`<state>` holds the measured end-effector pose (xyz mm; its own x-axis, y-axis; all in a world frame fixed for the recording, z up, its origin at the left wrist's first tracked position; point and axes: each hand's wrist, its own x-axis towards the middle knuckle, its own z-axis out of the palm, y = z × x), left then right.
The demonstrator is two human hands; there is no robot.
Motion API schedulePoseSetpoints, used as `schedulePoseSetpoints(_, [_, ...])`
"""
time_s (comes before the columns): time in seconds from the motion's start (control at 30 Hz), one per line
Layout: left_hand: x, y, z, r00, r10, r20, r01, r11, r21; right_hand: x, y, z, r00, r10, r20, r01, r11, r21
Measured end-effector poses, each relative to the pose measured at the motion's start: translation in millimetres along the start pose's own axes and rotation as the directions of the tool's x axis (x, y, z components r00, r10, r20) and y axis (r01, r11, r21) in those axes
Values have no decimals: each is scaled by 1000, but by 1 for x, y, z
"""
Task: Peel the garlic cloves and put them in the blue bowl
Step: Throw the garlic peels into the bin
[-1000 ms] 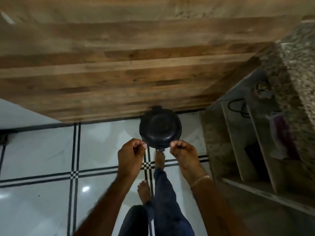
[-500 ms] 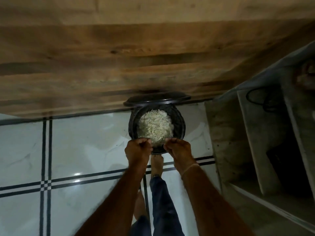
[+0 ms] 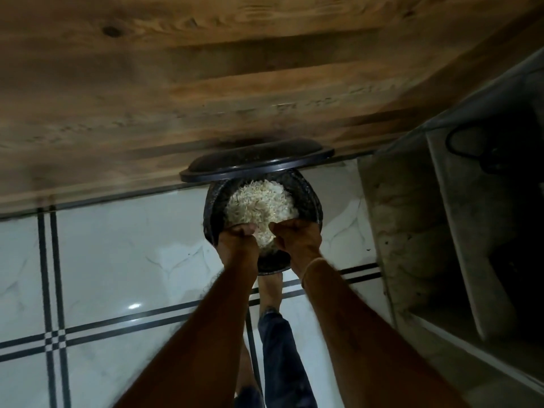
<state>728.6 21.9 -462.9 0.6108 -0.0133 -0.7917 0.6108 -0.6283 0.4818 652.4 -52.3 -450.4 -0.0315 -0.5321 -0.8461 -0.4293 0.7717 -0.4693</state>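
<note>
At the centre of the frame the left hand point(image 3: 238, 241) and right hand point(image 3: 297, 237) are held side by side over the near rim of a round black bin point(image 3: 312, 201), its black lid point(image 3: 256, 160) raised behind; the fingers of the 2 hands are curled, but whether anything is pinched cannot be told. A heap of pale papery shreds point(image 3: 259, 201) lies just beyond them, equally near to each; no blue bowl or garlic clove is seen.
</note>
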Motion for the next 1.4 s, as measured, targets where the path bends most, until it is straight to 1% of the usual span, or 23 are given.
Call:
schedulePoseSetpoints(0.07, [-1,4,1,1000,11,0,-11,999,33,-1,1,1,995,48,92,-53,997,50])
schedulePoseSetpoints(0.13, [-1,3,1,997,62,40,-62,998,0,-4,0,2,980,132,151,-145,986,81])
schedulePoseSetpoints(0.2, [-9,2,2,986,107,126,-99,993,-71,-14,-9,4,925,206,318,-275,943,189])
schedulePoseSetpoints(0.23, [-15,2,3,976,43,215,-17,993,-120,-19,-14,4,894,192,404,-318,908,272])
schedulePoseSetpoints(0.27, [-18,3,2,966,-32,258,63,992,-113,-25,-20,5,889,148,434,-313,887,339])
schedulePoseSetpoints(0.3, [-23,3,0,965,-86,249,95,995,-24,-31,-22,6,896,126,425,-298,881,368])
schedulePoseSetpoints(0.33, [-31,7,-4,962,-124,243,125,992,11,-42,-21,5,916,107,388,-245,913,325])
schedulePoseSetpoints(0.37, [-50,19,-9,938,-165,305,198,977,-81,-58,-18,2,933,104,344,-196,949,247])
schedulePoseSetpoints(0.4, [-62,28,-13,889,-230,396,318,932,-172,-72,-14,-3,941,105,320,-165,973,164])
schedulePoseSetpoints(0.43, [-78,38,-18,865,-210,456,319,931,-177,-82,-8,-10,946,102,307,-141,984,109])
schedulePoseSetpoints(0.47, [-94,45,-24,862,-148,485,245,959,-142,-92,-6,-20,942,101,320,-151,979,136])
schedulePoseSetpoints(0.5, [-113,52,-28,878,-121,462,191,975,-109,-109,-9,-32,936,82,344,-164,963,216])
schedulePoseSetpoints(0.53, [-126,55,-37,909,-43,415,79,994,-69,-128,-16,-44,933,54,357,-166,942,292])
schedulePoseSetpoints(0.6, [-157,59,-57,928,99,358,-142,985,94,-171,-31,-68,937,-53,346,-72,938,339])
schedulePoseSetpoints(0.67, [-196,66,-80,900,202,385,-306,924,231,-218,-41,-93,937,-169,306,63,943,326])
schedulePoseSetpoints(0.73, [-243,70,-100,841,292,456,-466,820,334,-264,-40,-124,938,-259,230,194,943,271])
schedulePoseSetpoints(0.83, [-328,74,-124,704,433,563,-694,586,417,-339,-29,-182,911,-402,94,382,907,177])
schedulePoseSetpoints(0.93, [-407,66,-129,531,517,671,-847,354,397,-397,-4,-246,863,-504,-37,505,860,76])
schedulePoseSetpoints(1.03, [-473,51,-116,380,529,759,-925,196,326,-433,23,-310,783,-595,-182,586,803,-107])
schedulePoseSetpoints(1.1, [-516,39,-100,260,518,815,-964,84,254,-448,42,-356,718,-635,-285,611,771,-179])
schedulePoseSetpoints(1.17, [-555,23,-79,161,510,845,-983,3,186,-457,61,-400,670,-652,-353,614,755,-230])
schedulePoseSetpoints(1.3, [-627,-21,-22,18,472,881,-989,-119,84,-468,100,-488,582,-667,-466,611,736,-291])
schedulePoseSetpoints(1.4, [-685,-67,24,-13,424,906,-992,-120,42,-472,134,-559,534,-661,-528,582,740,-338])
